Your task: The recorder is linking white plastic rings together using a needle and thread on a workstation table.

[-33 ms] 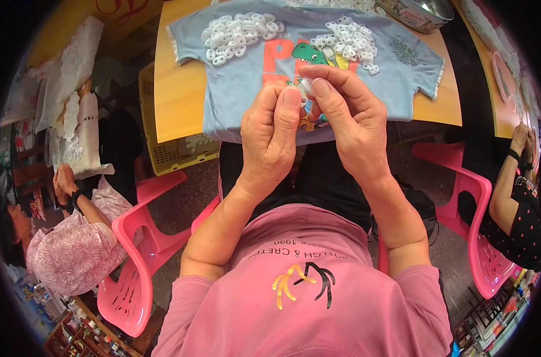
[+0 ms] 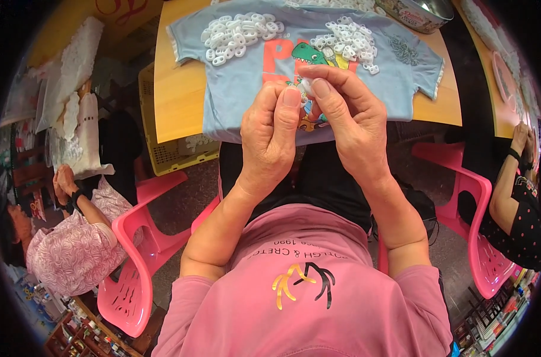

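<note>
My left hand (image 2: 269, 131) and my right hand (image 2: 355, 119) meet in front of me, just over the near part of a light blue T-shirt (image 2: 229, 95) with a dinosaur print. Thumbs and fingertips of both pinch a small white plastic piece (image 2: 306, 87), largely covered by the fingers. Beyond the hands, on the shirt, lies a heap of white oval plastic pieces with holes (image 2: 240, 35). To its right is a second heap of smaller white pieces (image 2: 350, 44). Farther right sits a small pile of thin greyish metal bits (image 2: 405, 50).
The shirt covers a wooden table (image 2: 178, 101); an oval tin (image 2: 422, 15) stands at its far right. A yellow crate (image 2: 169, 157) is below the left edge. Pink chairs (image 2: 130, 273) flank me. A person (image 2: 74, 250) sits left, another person (image 2: 514, 202) right.
</note>
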Demonstrator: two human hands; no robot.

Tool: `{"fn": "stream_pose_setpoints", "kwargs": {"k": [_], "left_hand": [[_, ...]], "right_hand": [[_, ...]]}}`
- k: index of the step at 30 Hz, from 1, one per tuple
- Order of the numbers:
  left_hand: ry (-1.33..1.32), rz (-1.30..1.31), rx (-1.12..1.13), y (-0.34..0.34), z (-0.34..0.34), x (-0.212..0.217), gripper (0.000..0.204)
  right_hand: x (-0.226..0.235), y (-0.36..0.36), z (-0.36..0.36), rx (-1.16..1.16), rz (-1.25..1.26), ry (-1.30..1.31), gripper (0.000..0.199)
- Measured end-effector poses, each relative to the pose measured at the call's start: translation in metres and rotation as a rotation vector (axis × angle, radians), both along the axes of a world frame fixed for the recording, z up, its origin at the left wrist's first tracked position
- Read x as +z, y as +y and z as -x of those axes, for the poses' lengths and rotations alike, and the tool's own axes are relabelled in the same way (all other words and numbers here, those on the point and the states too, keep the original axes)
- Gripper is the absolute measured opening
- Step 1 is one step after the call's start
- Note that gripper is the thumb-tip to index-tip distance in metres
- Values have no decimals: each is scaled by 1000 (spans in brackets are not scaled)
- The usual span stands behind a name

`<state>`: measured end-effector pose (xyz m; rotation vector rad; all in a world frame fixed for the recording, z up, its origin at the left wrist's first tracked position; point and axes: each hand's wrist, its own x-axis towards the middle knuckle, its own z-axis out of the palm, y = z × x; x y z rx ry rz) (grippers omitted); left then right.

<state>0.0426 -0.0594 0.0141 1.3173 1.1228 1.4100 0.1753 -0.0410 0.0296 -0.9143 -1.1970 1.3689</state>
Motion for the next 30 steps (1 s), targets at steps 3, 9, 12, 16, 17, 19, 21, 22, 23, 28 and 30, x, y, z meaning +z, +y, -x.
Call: {"fn": "stream_pose_setpoints", "kwargs": {"k": [3, 9, 12, 16, 17, 19, 21, 22, 23, 28, 30], "left_hand": [[11, -27, -35, 2, 2, -2, 26], [41, -66, -41, 2, 1, -3, 26], [37, -71, -51, 2, 0, -2, 25], [31, -54, -50, 2, 3, -3, 26], [34, -47, -53, 2, 3, -3, 26], [40, -54, -57, 2, 3, -3, 26], [46, -60, -61, 2, 3, -1, 27], [43, -45, -51, 2, 3, -1, 27], [39, -29, -40, 2, 2, 0, 27], [31, -43, -37, 3, 2, -3, 27], [26, -48, -42, 3, 2, -5, 27]], "right_hand": [[-3, 2, -1, -15, -52, -25, 23], [-4, 1, 1, -37, -99, -47, 21], [-3, 0, 2, -55, -91, -28, 21], [-5, 3, -2, -43, -145, -119, 21], [-5, 3, -2, -48, -144, -120, 21], [-5, 3, -2, -53, -142, -121, 21], [-4, 3, -2, -49, -141, -128, 22], [-3, 3, -1, -50, -141, -128, 22], [-2, 2, 0, -40, -115, -104, 22], [-3, 2, 0, -38, -107, -114, 22], [-3, 3, 1, -44, -95, -45, 21]]}}
